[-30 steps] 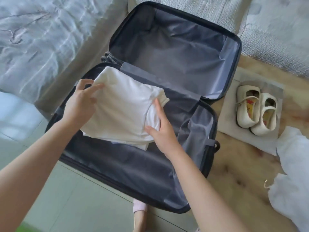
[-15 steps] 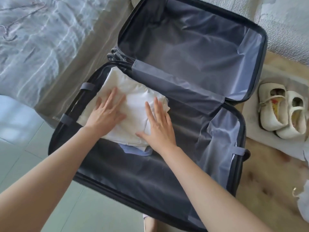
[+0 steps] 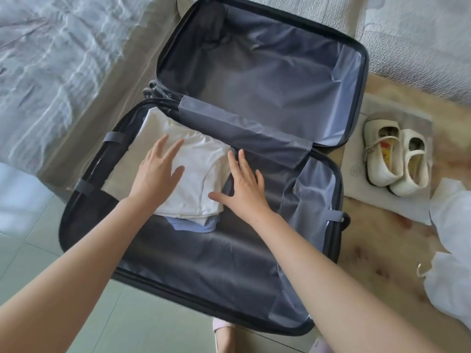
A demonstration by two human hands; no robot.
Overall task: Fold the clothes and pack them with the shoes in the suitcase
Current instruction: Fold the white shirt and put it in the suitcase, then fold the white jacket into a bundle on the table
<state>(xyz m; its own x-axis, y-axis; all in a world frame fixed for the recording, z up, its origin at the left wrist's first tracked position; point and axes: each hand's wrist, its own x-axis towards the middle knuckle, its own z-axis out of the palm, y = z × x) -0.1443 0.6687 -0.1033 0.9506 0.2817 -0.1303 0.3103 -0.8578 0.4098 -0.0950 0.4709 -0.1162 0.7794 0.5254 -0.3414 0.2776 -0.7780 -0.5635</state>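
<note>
L hand: flat, fingers spread, pressing white top, nothing gripped.
R hand: flat, open at stack edge.
Tip: press evenly, keep edges square w/ suitcase corner.

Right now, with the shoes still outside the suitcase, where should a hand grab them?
Probably from above, pinching the touching inner walls of the pair of shoes: they sit upright, side by side, openings up, so the right hand, nearer them, could lift both.

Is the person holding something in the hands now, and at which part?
Nothing is gripped. The left hand lies flat, fingers spread, on the folded white garment; the right hand is open at its right edge.
</note>
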